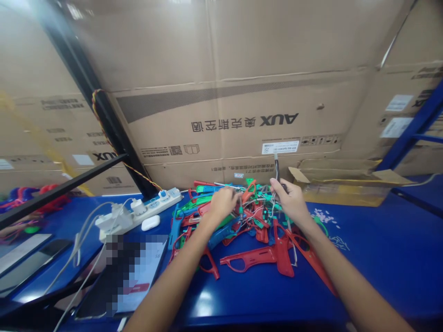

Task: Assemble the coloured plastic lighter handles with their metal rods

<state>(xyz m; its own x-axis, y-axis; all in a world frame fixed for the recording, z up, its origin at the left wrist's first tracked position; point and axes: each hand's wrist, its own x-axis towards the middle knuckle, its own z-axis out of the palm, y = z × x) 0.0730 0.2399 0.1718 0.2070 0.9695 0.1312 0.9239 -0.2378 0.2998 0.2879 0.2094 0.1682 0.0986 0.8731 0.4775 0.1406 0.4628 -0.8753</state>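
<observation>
A heap of red, green and blue plastic lighter-like casings [249, 258] lies on the blue table, with thin wires and small green parts among them. My left hand [224, 203] reaches over the heap, its fingers bent close together near a small part with a green piece; what they grip is too small to tell. To the right, my right hand [289, 198] is closed around a dark, slender object [277, 169] that points upward and has a pale tip. Wires hang below that hand.
An open cardboard box [342, 193] stands at the back right, near small pink pieces [323, 215]. On the left are a power strip [155, 205] with plugs, a white case [151, 223] and a tablet [138, 276]. Large cartons [221, 60] stand behind.
</observation>
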